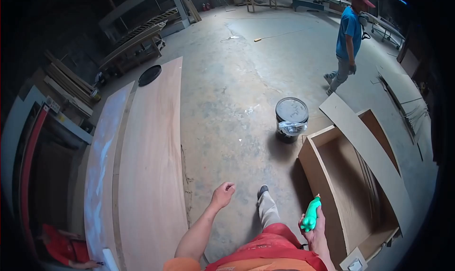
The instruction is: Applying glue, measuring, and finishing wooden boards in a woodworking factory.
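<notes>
Wrapped around a green plastic bottle [311, 215] is my right hand [318, 228], low in the view and close to an open wooden cabinet box [325, 185]. The bottle is tilted, its narrow tip pointing away from me and its lobed base toward me. My left hand [223, 195] hangs in front of me with its fingers curled in and nothing visible in them. It is nearest to the long pale wooden panel [154, 176] on the left, without touching it.
A black lidded bucket [292, 111] with clear plastic on it stands ahead. A loose board [362, 136] lies across the cabinet box. A person in blue [348, 39] walks at the far right; another in red [66, 247] works at the whitish-coated panel [102, 162]. A black lid [150, 75] rests on the wooden panel.
</notes>
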{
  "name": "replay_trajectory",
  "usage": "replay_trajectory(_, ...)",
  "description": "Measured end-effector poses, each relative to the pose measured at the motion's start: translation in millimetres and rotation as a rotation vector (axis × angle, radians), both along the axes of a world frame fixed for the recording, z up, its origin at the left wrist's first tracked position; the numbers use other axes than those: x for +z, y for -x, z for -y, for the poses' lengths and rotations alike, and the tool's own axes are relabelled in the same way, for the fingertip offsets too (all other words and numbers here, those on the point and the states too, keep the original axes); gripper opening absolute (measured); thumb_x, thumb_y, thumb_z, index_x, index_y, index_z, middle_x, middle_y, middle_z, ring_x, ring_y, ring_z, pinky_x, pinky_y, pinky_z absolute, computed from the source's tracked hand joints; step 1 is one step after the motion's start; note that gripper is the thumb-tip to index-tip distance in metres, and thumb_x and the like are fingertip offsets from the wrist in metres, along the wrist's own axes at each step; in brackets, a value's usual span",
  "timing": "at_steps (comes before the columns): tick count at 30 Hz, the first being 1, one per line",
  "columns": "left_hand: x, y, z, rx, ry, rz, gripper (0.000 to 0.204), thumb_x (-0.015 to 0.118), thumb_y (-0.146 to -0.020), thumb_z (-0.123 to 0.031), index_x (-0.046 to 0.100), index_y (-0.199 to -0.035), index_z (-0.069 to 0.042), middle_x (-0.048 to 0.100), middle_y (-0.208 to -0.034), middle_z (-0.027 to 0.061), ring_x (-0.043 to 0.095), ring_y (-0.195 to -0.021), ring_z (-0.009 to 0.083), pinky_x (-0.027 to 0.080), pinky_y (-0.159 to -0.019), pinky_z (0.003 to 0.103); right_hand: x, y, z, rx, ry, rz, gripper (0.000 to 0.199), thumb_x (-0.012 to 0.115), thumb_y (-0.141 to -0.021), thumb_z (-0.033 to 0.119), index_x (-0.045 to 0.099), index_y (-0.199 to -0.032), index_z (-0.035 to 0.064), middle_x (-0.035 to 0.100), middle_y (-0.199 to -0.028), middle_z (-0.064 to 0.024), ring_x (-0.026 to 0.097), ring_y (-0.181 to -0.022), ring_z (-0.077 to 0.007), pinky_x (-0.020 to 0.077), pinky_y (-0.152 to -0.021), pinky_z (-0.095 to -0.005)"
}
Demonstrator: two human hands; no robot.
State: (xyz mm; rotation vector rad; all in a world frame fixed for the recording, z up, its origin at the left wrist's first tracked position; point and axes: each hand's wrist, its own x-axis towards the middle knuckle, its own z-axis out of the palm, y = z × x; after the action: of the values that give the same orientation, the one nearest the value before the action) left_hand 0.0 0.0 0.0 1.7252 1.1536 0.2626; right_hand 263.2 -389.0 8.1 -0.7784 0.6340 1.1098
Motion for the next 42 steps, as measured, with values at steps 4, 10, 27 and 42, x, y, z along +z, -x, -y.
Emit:
replay_trajectory(4,-72,-26,-132,0.013,-0.059,-0.395,0.049,0.063,-0.098,-0.045,0.072,-0.126,-0.006,0.076,-0.12,0.0187,0.073,-0.114,0.0342,0.055,-0.101,0.043,-21,-89,-241,-0.006,-0.005,-0.353,0.06,0.058,-0.102,0.064,0.052,-0.129,0.0112,0.063,-0.094,-0.0162,0.064,-0.074,-0.0356,0.0602,-0.065,-0.0515)
replay_trajectory(10,-89,-58,-208,-0.144,0.364,-0.534,0.048,0.058,-0.099,-0.048,0.078,-0.106,-0.005,0.075,-0.104,0.0243,0.075,-0.102,0.0359,0.057,-0.09,0.046,99,-255,-520,0.294,-0.015,-0.073,0.06,0.055,-0.104,0.066,0.061,-0.121,0.0086,0.061,-0.093,-0.014,0.064,-0.075,-0.0327,0.06,-0.062,-0.0402)
replay_trajectory(27,-98,-526,-1143,0.352,0.097,-0.182,0.04,0.068,-0.094,-0.039,0.079,-0.117,-0.008,0.08,-0.113,0.0132,0.075,-0.108,0.0255,0.056,-0.095,0.04,75,-650,-1151,-0.117,0.171,-0.182,0.058,0.067,-0.095,0.066,0.06,-0.112,0.0114,0.062,-0.092,-0.0115,0.064,-0.076,-0.0288,0.0599,-0.063,-0.0412)
replay_trajectory(42,-110,-780,-1586,0.137,0.342,-0.585,0.054,0.056,-0.097,-0.047,0.072,-0.133,-0.01,0.074,-0.131,0.0168,0.071,-0.116,0.0385,0.052,-0.104,0.041,88,-992,-1859,0.097,0.154,-0.223,0.063,0.069,-0.095,0.062,0.053,-0.123,0.0079,0.061,-0.098,-0.0132,0.065,-0.077,-0.0299,0.0604,-0.064,-0.0421)
